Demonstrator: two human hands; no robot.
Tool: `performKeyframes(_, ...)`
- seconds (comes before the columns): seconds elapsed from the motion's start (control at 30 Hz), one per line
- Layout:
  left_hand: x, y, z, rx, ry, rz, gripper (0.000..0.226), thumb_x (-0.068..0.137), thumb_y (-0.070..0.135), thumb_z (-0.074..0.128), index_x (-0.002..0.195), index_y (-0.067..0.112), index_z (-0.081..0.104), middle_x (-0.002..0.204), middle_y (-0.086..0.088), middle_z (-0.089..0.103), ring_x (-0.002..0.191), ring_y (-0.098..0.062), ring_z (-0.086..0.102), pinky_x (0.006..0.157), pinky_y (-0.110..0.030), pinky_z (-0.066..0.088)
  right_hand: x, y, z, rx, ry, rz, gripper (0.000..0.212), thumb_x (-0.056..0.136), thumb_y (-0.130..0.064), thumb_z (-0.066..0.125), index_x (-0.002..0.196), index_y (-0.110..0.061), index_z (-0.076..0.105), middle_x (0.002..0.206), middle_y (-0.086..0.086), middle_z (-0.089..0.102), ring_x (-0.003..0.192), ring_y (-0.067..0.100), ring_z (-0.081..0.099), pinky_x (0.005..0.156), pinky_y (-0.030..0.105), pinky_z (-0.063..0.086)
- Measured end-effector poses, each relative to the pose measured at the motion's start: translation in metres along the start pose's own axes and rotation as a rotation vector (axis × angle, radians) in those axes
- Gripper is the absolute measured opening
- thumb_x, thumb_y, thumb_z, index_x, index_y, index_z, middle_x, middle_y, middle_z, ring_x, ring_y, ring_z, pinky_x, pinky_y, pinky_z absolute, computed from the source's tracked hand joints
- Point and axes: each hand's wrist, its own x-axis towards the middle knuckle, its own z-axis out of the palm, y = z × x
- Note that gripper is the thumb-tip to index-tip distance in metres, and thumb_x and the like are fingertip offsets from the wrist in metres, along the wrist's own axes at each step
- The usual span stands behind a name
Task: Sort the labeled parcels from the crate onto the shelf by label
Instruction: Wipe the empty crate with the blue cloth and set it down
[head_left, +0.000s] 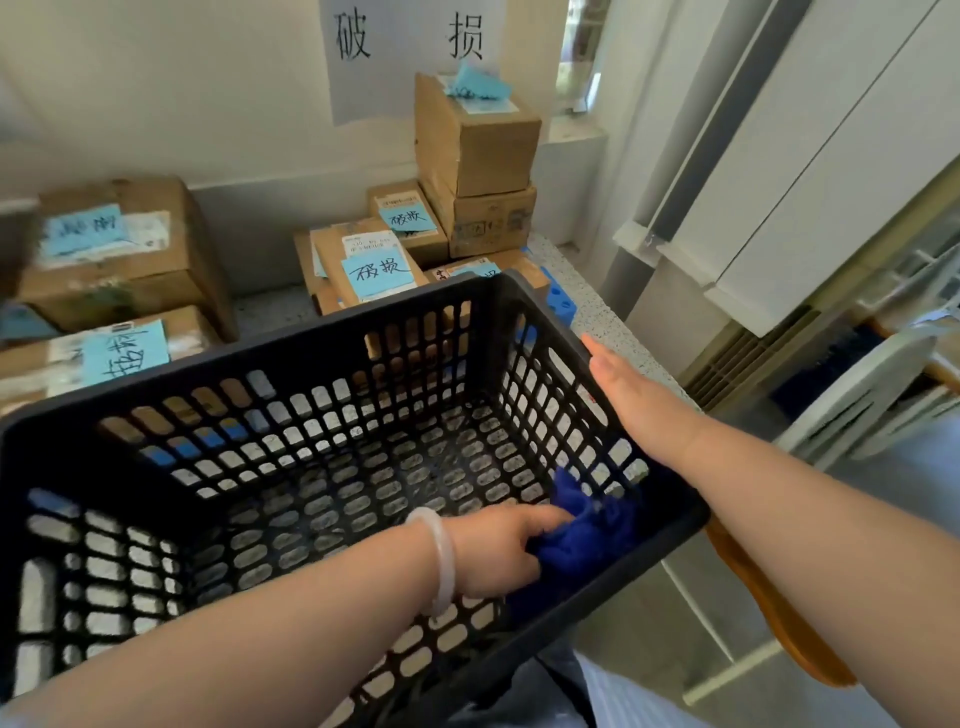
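A black slotted plastic crate (218, 379) fills the lower middle of the head view, with no parcels showing inside it. In its near right corner lies a dark blue cloth (587, 535), and my left hand (498, 551) reaches into the crate and grips that cloth. My right hand (623, 389) rests with straight fingers on the crate's right rim. Behind the crate, cardboard parcels with blue handwritten labels lie on the speckled ledge (597, 312): a stack at the back right (478, 156), flat ones in the middle (363, 265), and bigger ones at the left (119, 249).
A white paper sign (410, 47) with two large characters hangs on the wall above the right-hand stack. A white radiator and window frame (831, 182) stand to the right. A wooden chair edge (769, 613) lies at the lower right, beside the crate.
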Motion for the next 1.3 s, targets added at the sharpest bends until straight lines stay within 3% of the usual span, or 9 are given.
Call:
performKeyframes(0.3, -0.044, -0.044, 0.008, 0.369, -0.095, -0.334, 0.057, 0.097, 0.009, 0.047, 0.145, 0.039, 0.037, 0.145, -0.004, 0.045, 0.128, -0.026, 0.049, 0.106, -0.047, 0.041, -0.001, 0.006, 0.006, -0.259, 0.13, -0.137, 0.058, 0.102, -0.049, 0.029, 0.157, -0.032, 0.017, 0.161, -0.001, 0.026, 0.147, 0.017, 0.022, 0.119, 0.043, 0.021)
performKeyframes(0.47, -0.076, -0.05, -0.011, 0.085, 0.119, -0.353, 0.046, 0.093, 0.013, 0.052, 0.122, 0.049, 0.051, 0.126, 0.005, 0.06, 0.112, -0.014, 0.06, 0.101, -0.045, 0.048, -0.009, -0.001, 0.015, -0.746, 0.192, -0.41, 0.067, 0.094, -0.056, 0.032, 0.155, -0.035, 0.014, 0.164, 0.001, 0.012, 0.151, 0.021, 0.008, 0.121, 0.044, 0.015)
performKeyframes(0.57, -0.091, -0.05, -0.02, -0.202, 0.355, -0.321, 0.045, 0.092, 0.016, 0.06, 0.122, 0.047, 0.05, 0.117, 0.007, 0.065, 0.103, -0.011, 0.066, 0.092, -0.037, 0.056, -0.009, -0.026, 0.043, -0.53, -0.066, -0.57, 0.065, 0.094, -0.054, 0.048, 0.152, -0.041, 0.022, 0.16, -0.009, 0.024, 0.147, 0.01, 0.017, 0.118, 0.031, 0.015)
performKeyframes(0.7, -0.104, -0.053, -0.012, -0.744, 0.687, -0.143, 0.061, 0.088, 0.02, 0.068, 0.142, 0.03, 0.041, 0.13, -0.005, 0.06, 0.113, -0.023, 0.064, 0.096, -0.047, 0.054, -0.006, -0.062, 0.1, 0.151, -0.729, -0.097, 0.088, 0.071, -0.073, 0.067, 0.146, -0.048, 0.03, 0.149, -0.006, 0.045, 0.132, 0.016, 0.047, 0.111, 0.043, 0.04)
performKeyframes(0.83, -0.12, -0.044, 0.009, -1.219, 0.877, 0.069, 0.04, 0.098, 0.025, 0.056, 0.136, 0.025, 0.048, 0.136, -0.009, 0.058, 0.123, -0.028, 0.058, 0.103, -0.05, 0.047, 0.001, -0.073, 0.141, 0.333, -0.747, -0.068, 0.072, 0.066, -0.038, 0.087, 0.128, -0.033, 0.051, 0.121, -0.004, 0.066, 0.112, 0.017, 0.063, 0.103, 0.046, 0.049)
performKeyframes(0.93, -0.134, -0.047, 0.026, -1.146, 1.01, -0.062, 0.054, 0.086, 0.047, 0.06, 0.137, 0.035, 0.048, 0.14, -0.005, 0.055, 0.125, -0.025, 0.056, 0.106, -0.051, 0.045, 0.005, -0.082, 0.154, 0.313, -0.791, -0.117, 0.056, 0.059, -0.029, 0.076, 0.113, -0.032, 0.062, 0.11, -0.001, 0.072, 0.106, 0.021, 0.067, 0.1, 0.05, 0.049)
performKeyframes(1.03, -0.147, -0.048, 0.046, -1.051, 1.165, -0.255, 0.073, 0.079, 0.059, 0.062, 0.144, 0.035, 0.042, 0.139, -0.002, 0.055, 0.122, -0.023, 0.058, 0.104, -0.046, 0.048, 0.006, -0.09, 0.168, 0.323, -0.867, -0.106, 0.04, 0.072, -0.019, 0.067, 0.111, -0.031, 0.065, 0.11, 0.003, 0.072, 0.105, 0.024, 0.066, 0.1, 0.05, 0.049)
performKeyframes(1.13, -0.15, -0.041, 0.061, -1.089, 1.269, -0.249, 0.031, 0.097, 0.043, 0.055, 0.127, 0.035, 0.053, 0.122, 0.002, 0.063, 0.114, -0.019, 0.063, 0.101, -0.043, 0.05, 0.001, -0.094, 0.185, 0.464, -0.988, 0.01, 0.031, 0.09, -0.012, 0.061, 0.117, -0.029, 0.065, 0.113, 0.009, 0.071, 0.106, 0.029, 0.066, 0.097, 0.051, 0.052)
performKeyframes(1.3, -0.158, -0.028, 0.067, -0.965, 1.358, -0.321, 0.019, 0.102, 0.048, 0.041, 0.107, 0.045, 0.058, 0.111, 0.012, 0.065, 0.104, -0.004, 0.064, 0.099, -0.029, 0.05, -0.011, -0.101, 0.203, 0.586, -1.297, 0.08, 0.05, 0.08, -0.03, 0.072, 0.127, -0.035, 0.059, 0.124, 0.007, 0.066, 0.114, 0.034, 0.063, 0.094, 0.059, 0.051)
